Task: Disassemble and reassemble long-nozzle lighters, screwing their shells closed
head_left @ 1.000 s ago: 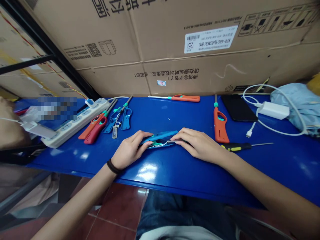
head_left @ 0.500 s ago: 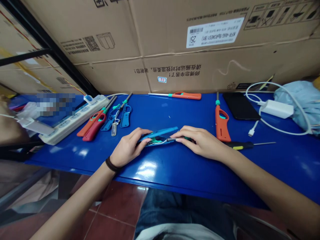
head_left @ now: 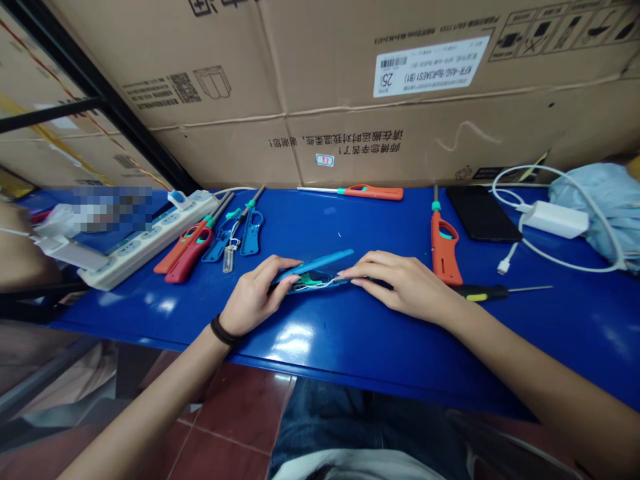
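Between the fingertips of both hands, on the blue workbench (head_left: 350, 227), lies an opened blue lighter body (head_left: 313, 270), with green parts and thin wire showing inside. The left hand (head_left: 253, 293) curls narrowly around one end, while the right hand (head_left: 400, 283) pinches the other with its fingertips. Just past the right fingers sit a black-handled screwdriver (head_left: 483, 292) and an orange lighter (head_left: 444, 250); beyond the left fingers lie two red lighters (head_left: 187, 250).
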`<action>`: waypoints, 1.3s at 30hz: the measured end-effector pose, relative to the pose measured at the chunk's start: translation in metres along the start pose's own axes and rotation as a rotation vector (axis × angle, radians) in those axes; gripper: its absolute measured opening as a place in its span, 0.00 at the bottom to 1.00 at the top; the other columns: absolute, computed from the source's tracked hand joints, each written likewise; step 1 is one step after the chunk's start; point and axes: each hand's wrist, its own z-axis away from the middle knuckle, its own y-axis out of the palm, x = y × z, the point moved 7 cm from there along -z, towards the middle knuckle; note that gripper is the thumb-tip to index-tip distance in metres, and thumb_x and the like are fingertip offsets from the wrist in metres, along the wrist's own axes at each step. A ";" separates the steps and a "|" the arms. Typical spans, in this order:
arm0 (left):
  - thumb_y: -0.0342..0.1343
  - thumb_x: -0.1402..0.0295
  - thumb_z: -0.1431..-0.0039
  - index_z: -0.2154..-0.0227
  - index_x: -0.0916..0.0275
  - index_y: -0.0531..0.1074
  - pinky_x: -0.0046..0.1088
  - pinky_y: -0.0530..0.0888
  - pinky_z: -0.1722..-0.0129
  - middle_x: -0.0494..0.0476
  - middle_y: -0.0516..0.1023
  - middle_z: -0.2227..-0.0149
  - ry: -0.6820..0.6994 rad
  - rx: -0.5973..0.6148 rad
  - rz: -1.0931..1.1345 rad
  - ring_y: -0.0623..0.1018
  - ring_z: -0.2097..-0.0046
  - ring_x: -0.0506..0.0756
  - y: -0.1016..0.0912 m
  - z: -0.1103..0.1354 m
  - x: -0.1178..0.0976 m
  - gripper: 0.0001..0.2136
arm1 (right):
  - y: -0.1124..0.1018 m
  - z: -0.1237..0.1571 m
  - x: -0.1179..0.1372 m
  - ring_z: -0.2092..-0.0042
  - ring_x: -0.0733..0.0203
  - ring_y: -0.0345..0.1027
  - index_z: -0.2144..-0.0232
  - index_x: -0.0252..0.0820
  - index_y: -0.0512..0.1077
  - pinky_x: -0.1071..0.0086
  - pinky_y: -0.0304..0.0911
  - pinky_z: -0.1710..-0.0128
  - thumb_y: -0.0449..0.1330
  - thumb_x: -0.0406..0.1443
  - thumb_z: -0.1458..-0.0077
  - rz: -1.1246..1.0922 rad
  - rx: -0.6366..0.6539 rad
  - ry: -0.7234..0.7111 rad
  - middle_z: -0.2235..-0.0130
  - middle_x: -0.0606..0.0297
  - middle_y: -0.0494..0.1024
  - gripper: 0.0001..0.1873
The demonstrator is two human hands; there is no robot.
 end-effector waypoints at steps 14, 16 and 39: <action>0.47 0.69 0.36 0.57 0.65 0.68 0.25 0.72 0.61 0.59 0.77 0.62 -0.019 -0.042 0.071 0.76 0.61 0.52 -0.002 0.002 -0.003 0.09 | -0.006 0.002 0.019 0.65 0.66 0.72 0.59 0.45 0.76 0.73 0.66 0.65 0.53 0.36 0.38 0.269 -0.256 -0.218 0.63 0.67 0.79 0.11; 0.47 0.70 0.36 0.57 0.65 0.68 0.25 0.72 0.62 0.58 0.76 0.62 -0.017 -0.044 0.090 0.76 0.62 0.52 -0.002 0.002 -0.003 0.09 | -0.007 0.002 0.021 0.64 0.66 0.74 0.59 0.43 0.76 0.73 0.67 0.64 0.53 0.36 0.38 0.261 -0.261 -0.225 0.63 0.67 0.80 0.11; 0.47 0.69 0.36 0.58 0.64 0.69 0.25 0.73 0.64 0.56 0.77 0.64 -0.102 -0.026 0.151 0.77 0.65 0.52 0.000 0.001 -0.003 0.09 | -0.010 0.005 0.031 0.64 0.66 0.74 0.59 0.41 0.75 0.72 0.66 0.67 0.52 0.32 0.38 0.293 -0.218 -0.260 0.62 0.66 0.81 0.12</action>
